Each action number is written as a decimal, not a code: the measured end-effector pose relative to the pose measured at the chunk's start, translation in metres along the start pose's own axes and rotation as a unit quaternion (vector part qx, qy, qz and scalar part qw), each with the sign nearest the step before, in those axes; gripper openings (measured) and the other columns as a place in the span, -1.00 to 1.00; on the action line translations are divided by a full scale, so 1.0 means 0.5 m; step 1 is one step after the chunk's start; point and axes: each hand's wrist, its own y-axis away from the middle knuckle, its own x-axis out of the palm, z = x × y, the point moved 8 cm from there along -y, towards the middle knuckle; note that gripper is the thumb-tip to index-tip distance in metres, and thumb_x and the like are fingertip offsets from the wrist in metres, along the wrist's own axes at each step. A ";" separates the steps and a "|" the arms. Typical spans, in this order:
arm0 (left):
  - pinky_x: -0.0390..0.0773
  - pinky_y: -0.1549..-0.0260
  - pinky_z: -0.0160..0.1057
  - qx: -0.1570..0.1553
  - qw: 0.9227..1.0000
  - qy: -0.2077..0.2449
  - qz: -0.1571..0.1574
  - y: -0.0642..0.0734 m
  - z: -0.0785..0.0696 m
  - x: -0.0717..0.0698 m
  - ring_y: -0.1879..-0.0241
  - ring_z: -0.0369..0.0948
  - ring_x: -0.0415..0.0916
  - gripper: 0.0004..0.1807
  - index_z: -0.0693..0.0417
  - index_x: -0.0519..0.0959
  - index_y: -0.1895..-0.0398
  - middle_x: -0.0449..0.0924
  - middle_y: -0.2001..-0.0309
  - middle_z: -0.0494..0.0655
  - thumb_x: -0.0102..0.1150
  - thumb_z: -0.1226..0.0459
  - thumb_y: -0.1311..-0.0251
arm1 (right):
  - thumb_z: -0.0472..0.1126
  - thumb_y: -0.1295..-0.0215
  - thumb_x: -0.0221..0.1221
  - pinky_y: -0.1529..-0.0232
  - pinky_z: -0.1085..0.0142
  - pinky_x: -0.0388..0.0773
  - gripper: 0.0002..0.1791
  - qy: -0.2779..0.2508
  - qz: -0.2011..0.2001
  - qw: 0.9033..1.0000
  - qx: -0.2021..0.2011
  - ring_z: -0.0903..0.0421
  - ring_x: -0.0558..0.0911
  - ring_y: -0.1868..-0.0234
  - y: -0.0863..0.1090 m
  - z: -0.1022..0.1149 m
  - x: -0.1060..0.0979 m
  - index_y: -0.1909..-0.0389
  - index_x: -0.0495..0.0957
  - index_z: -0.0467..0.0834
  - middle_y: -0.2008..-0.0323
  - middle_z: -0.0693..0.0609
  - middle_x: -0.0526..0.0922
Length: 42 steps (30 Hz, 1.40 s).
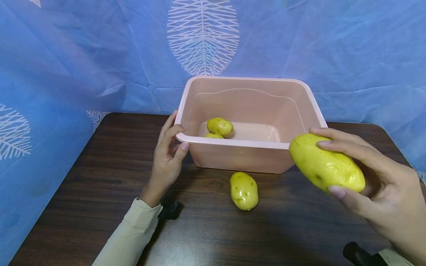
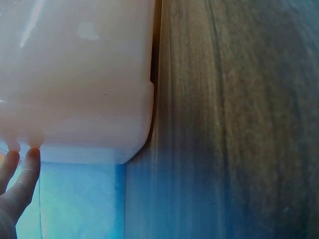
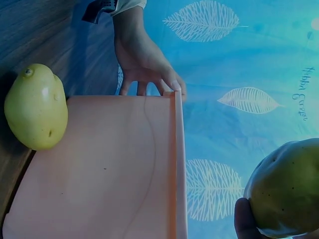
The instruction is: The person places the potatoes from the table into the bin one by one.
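My right hand (image 1: 382, 177) grips a large yellow potato (image 1: 324, 162) between thumb and fingers, at the front right corner of a pink plastic bin (image 1: 239, 157). The same potato (image 3: 286, 189) shows at the lower right in the right wrist view. At the bin's left front corner, my left hand (image 1: 168, 157) holds the rim, thumb at the front and fingers along the side. Two potatoes lie inside the bin; the upper one (image 1: 220, 126) shows plainly, and the front wall partly hides the lower one (image 1: 214, 136). Another potato (image 1: 244, 191) rests on the table before the bin.
The bin stands on a dark wooden table (image 1: 110, 177). A blue cloth (image 1: 100, 55) with white leaf prints hangs behind and beside it. Black straps or mounts sit near both wrists, the right one (image 1: 359, 253) at the lower edge.
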 end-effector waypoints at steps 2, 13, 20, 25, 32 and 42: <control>0.59 -0.14 0.33 -0.001 1.000 0.002 -0.001 0.000 0.000 0.000 -0.54 0.11 0.24 -0.57 0.22 0.43 -0.30 0.02 -0.69 -0.14 0.14 0.37 -0.40 | -0.70 -0.04 0.33 -0.25 0.44 0.57 -0.30 0.007 -0.007 1.000 0.005 -0.30 0.25 -0.57 -0.005 -0.002 -0.007 -0.27 0.36 -0.67 -0.46 -0.57 0.27; 0.60 -0.14 0.31 -0.001 1.000 -0.002 -0.002 0.002 0.000 -0.002 -0.53 0.11 0.27 -0.58 0.18 0.44 -0.29 0.04 -0.68 -0.16 0.13 0.38 -0.39 | -0.77 -0.06 0.14 -0.18 0.45 0.61 -0.31 -0.016 -0.039 0.998 0.055 -0.20 0.30 -0.55 -0.042 0.006 -0.007 -0.31 0.35 -0.64 -0.47 -0.45 0.35; 0.60 -0.13 0.32 0.002 1.000 -0.002 -0.003 0.001 0.000 -0.002 -0.54 0.12 0.26 -0.58 0.23 0.43 -0.28 0.03 -0.68 -0.13 0.14 0.37 -0.39 | -0.74 -0.19 0.05 -0.08 0.43 0.68 -0.33 -0.016 -0.039 0.994 0.100 -0.12 0.41 -0.48 -0.068 -0.004 -0.013 -0.40 0.32 -0.54 -0.51 -0.34 0.35; 0.59 -0.13 0.33 -0.001 1.000 -0.003 -0.003 0.000 -0.001 -0.001 -0.54 0.12 0.26 -0.58 0.22 0.43 -0.29 0.03 -0.69 -0.14 0.14 0.37 -0.40 | -0.74 -0.26 0.02 -0.10 0.41 0.68 -0.34 -0.039 -0.040 0.992 0.111 -0.13 0.39 -0.48 -0.083 -0.013 -0.020 -0.43 0.30 -0.52 -0.52 -0.33 0.35; 0.59 -0.13 0.33 -0.005 1.000 -0.005 -0.003 0.000 -0.001 -0.001 -0.53 0.13 0.27 -0.58 0.18 0.44 -0.29 0.04 -0.68 -0.14 0.14 0.36 -0.39 | -0.67 -0.37 0.01 -0.01 0.44 0.69 -0.38 -0.040 -0.041 0.988 0.145 -0.03 0.46 -0.29 -0.105 -0.034 -0.030 -0.47 0.32 -0.42 -0.54 -0.25 0.31; 0.59 -0.12 0.36 0.002 1.000 0.000 -0.004 0.000 -0.002 -0.001 -0.50 0.13 0.31 -0.58 0.12 0.45 -0.30 0.06 -0.68 -0.14 0.14 0.33 -0.40 | -0.64 -0.37 0.02 0.14 0.43 0.68 -0.41 -0.055 -0.061 0.983 0.163 -0.04 0.47 -0.14 -0.136 -0.056 -0.043 -0.43 0.39 -0.38 -0.47 -0.20 0.40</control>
